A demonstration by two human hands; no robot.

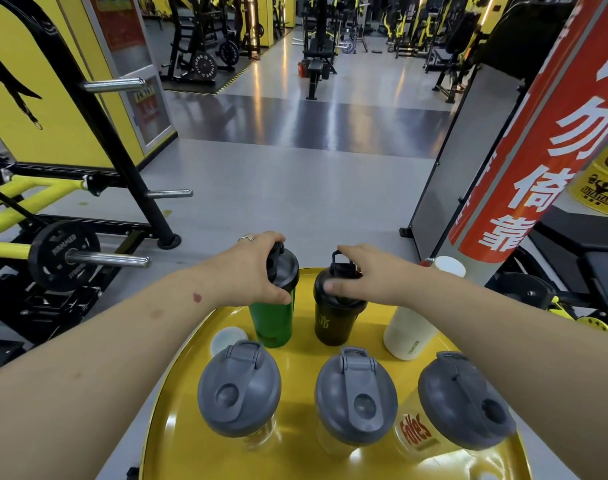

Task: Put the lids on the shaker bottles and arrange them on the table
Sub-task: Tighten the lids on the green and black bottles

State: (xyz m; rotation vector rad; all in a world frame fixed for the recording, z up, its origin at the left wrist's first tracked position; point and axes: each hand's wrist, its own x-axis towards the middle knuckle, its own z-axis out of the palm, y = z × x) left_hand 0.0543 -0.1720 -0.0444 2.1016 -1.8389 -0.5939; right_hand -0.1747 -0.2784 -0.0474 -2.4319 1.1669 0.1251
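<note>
On the round yellow table (178, 427) stand several shaker bottles. My left hand (252, 268) grips the black lid on the green bottle (273, 323). My right hand (358, 277) rests on the black lid of the black bottle (333, 325), thumb on the lid's top. In the front row three clear bottles carry grey lids, at left (238, 389), middle (356, 398) and right (463, 400). A white bottle (408, 336) stands at the right, partly hidden behind my right forearm. A small white lid (226, 339) lies flat to the left of the green bottle.
A red-wrapped pillar (537, 133) rises just right of the table, with a white cup (449, 266) at its foot. A weight rack with a black plate (62, 256) and steel pegs stands to the left. Grey gym floor stretches ahead toward distant machines.
</note>
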